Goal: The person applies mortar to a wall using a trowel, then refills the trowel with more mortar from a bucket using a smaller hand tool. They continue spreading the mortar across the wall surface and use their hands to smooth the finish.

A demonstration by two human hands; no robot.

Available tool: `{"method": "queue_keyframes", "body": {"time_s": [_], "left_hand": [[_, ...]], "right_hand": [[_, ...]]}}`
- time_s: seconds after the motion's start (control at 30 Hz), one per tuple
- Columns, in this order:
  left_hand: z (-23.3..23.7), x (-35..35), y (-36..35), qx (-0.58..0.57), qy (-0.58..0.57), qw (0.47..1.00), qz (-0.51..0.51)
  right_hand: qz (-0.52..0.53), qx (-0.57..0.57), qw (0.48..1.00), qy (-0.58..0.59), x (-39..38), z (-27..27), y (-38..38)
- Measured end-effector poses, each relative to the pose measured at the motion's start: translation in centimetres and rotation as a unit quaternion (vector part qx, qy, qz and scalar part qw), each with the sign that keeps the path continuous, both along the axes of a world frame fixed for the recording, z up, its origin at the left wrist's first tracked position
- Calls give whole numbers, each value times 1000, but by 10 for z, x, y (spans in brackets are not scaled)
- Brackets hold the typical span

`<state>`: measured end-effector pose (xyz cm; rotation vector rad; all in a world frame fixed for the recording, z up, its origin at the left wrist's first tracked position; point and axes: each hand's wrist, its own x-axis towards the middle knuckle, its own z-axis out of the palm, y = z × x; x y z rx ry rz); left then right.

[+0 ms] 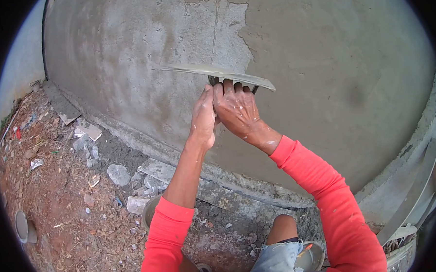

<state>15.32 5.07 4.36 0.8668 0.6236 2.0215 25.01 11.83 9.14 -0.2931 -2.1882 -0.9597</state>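
Note:
A long, pale plastering trowel (195, 69) is held against or close to the wall (322, 83), its blade seen nearly edge-on. My right hand (238, 106) is closed around the trowel's handle, with specks of plaster on the knuckles. Pressed beside it, my left hand (205, 114) is closed at the left end of the handle; its fingertips are mostly hidden. Smooth grey plaster covers the wall to the right of the blade. Above the blade is a lighter, rougher patch (223, 33) with a ragged edge.
Broken concrete lumps (118, 174) and rubble lie along the wall's foot. A bucket (151, 212) is partly behind my left forearm; another container (312, 258) stands by my knee. A pot (23, 227) is at far left. Long boards (415, 190) lean at right.

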Motion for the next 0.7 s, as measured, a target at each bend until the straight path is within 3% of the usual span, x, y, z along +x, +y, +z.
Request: {"method": "queue_keyframes", "body": {"time_s": [0.1, 0.13, 0.23, 0.33, 0.47, 0.53, 0.6, 0.7], "left_hand": [[5, 3, -34, -72, 102, 991, 56], [-10, 1, -37, -113, 123, 982, 91], [-56, 9, -74, -213, 169, 961, 48], [-132, 18, -85, -283, 190, 940, 5], [-216, 13, -66, -345, 205, 913, -67], [-253, 9, -53, -371, 179, 910, -45], [-265, 2, -50, -392, 188, 900, -32], [-267, -5, -49, -398, 217, 891, 6]], "right_hand": [[-39, -37, 999, -5, -10, 9, 35], [-54, -40, 998, -5, -16, 13, 49], [-46, -18, 999, 14, -31, 34, 83], [-76, -34, 997, -7, -50, 60, 100], [-96, -14, 995, 8, -54, 119, 115], [-99, 24, 993, 54, -56, 167, 135], [-96, 99, 987, 83, -57, 218, 135], [-126, 68, 978, 154, -62, 268, 99]]}}
